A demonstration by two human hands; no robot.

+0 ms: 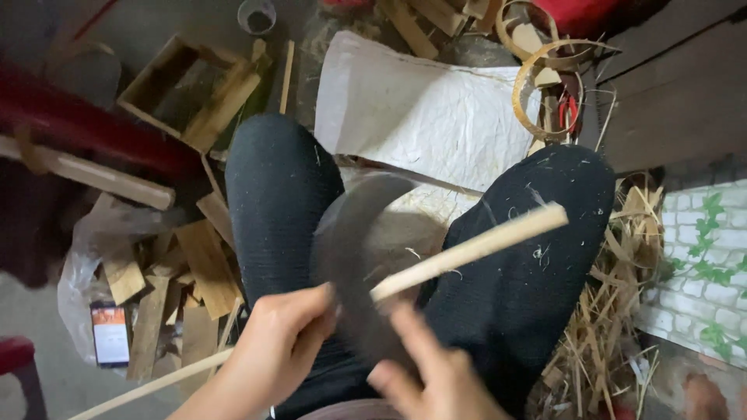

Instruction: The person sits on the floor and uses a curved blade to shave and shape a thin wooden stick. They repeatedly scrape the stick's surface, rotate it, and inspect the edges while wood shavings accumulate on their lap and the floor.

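Here, seen from above, a seated person's left hand (284, 342) is closed around a long strip (467, 250) slanting across the knees (537, 257), while the right hand (436, 373) grips a broad curved blade (354, 257) against it. The strip looks light, stiff and splintery, best held near the blade.

The knife blade (354, 264) is dull dark grey, and the bamboo strip (475, 247) crossing it is pale cream-tan. Both trouser legs (280, 187) are black, flecked with light fibres, while the sheet (424, 113) at twelve o'clock is off-white and creased. At three o'clock the wall covering (700, 257) shows a white brick pattern with green ivy leaves, and at nine o'clock a bar (85, 128) is deep red above tan wood offcuts (194, 264).
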